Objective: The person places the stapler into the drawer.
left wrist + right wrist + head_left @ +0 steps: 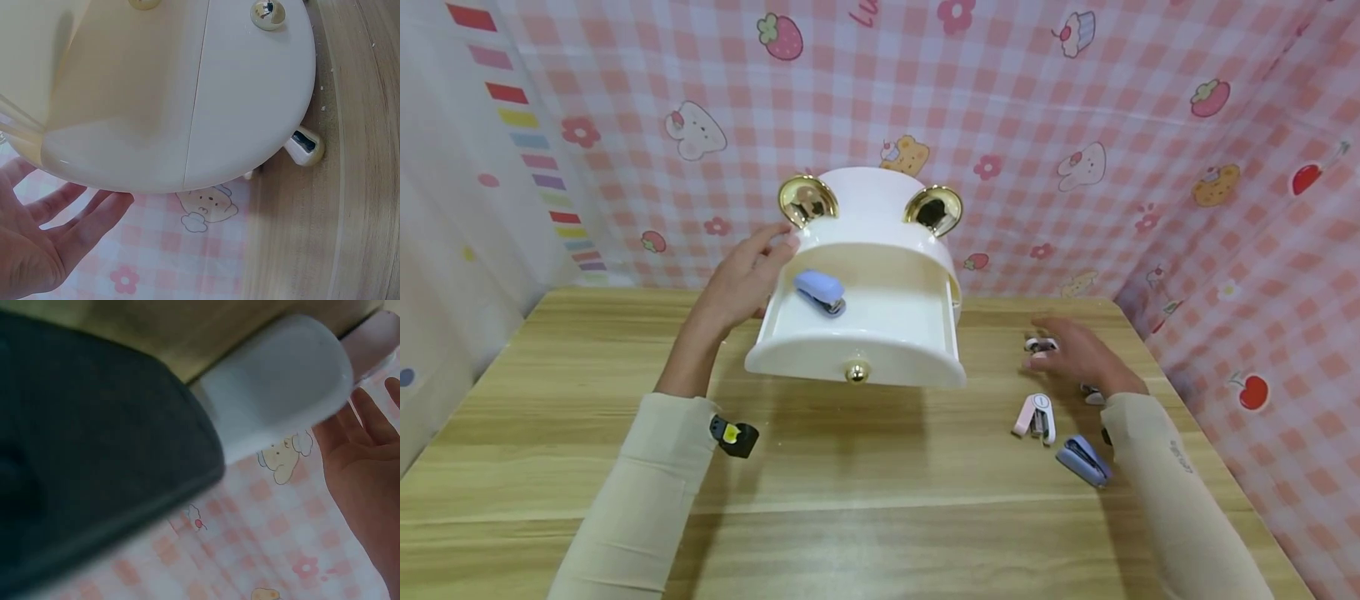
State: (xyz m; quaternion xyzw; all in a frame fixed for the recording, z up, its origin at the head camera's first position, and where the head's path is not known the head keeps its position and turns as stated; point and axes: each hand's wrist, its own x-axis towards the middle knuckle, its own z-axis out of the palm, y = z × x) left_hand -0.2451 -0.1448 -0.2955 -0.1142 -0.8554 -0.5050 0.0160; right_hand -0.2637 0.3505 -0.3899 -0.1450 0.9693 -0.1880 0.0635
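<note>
A white rounded drawer cabinet point(872, 200) with two gold-rimmed eye shapes stands on the table, its drawer point(857, 354) pulled out. A periwinkle stapler point(821, 292) lies inside, on the drawer's left. My left hand point(741, 279) rests its fingertips against the cabinet's left side; in the left wrist view those fingers point(103, 219) are loosely extended. At the right, my right hand point(1078, 354) reaches around a small pink-and-white stapler point(1041, 345), thumb on the near side and fingers beyond. In the right wrist view its fingers look relaxed beside a pinkish stapler end point(375, 347).
Nearer on the right lie a pink-and-white stapler point(1036, 418) and a blue stapler point(1084, 460). Another pale stapler point(1092, 394) is partly hidden by my right wrist. A checked curtain point(850, 108) hangs behind the wooden table point(850, 517). The drawer has a gold knob point(857, 372).
</note>
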